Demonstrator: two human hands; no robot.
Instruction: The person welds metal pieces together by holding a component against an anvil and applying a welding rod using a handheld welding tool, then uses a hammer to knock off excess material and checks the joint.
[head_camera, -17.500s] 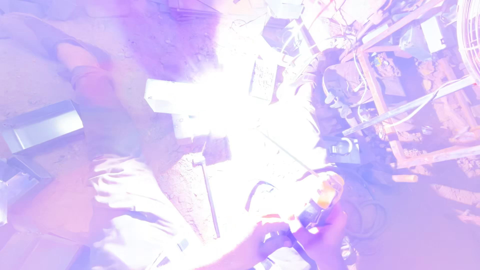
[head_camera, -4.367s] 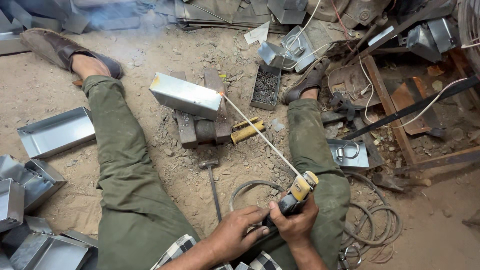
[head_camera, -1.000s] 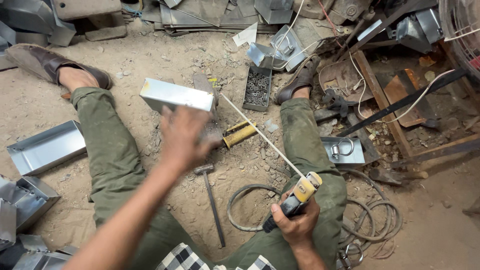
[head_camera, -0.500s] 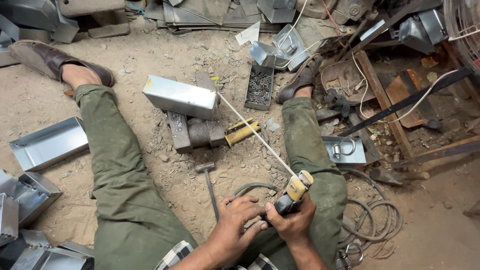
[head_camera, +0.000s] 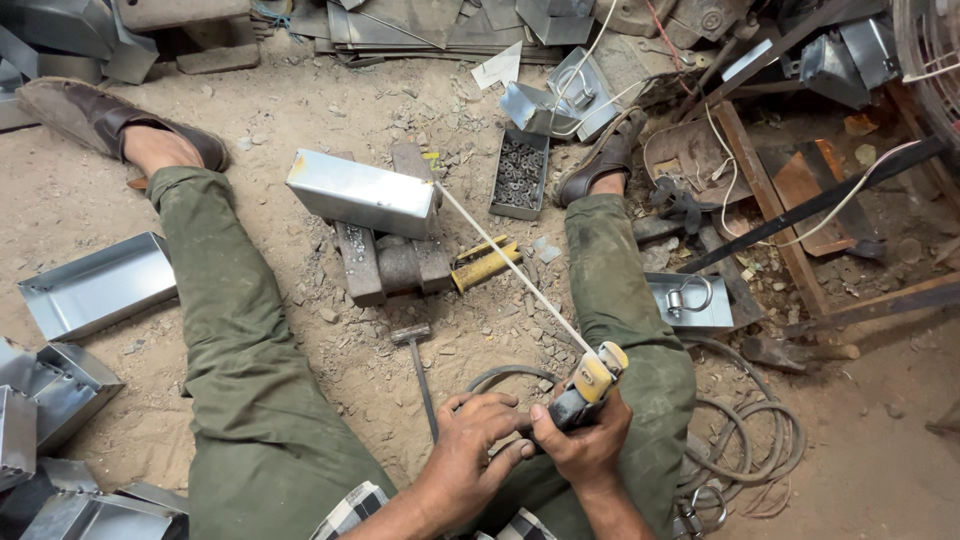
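Near the lap, the right hand (head_camera: 585, 445) is closed around the welding holder (head_camera: 590, 385), the left hand (head_camera: 470, 455) wrapped beside it. The rod (head_camera: 510, 270) reaches far-left, its tip at the metal box (head_camera: 362, 192) on the steel block (head_camera: 390, 265). Bare hands and legs so close risk spark burns.

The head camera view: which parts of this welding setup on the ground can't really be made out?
- Underside of the metal box: hidden by the iron block it rests on.
- Handle of the electrode holder: wrapped by the right hand and left hand.
- Contents of the small tray: too small to identify.
- Rod tip against the box: too fine to tell if touching.
- Fan: cut off by the right edge.
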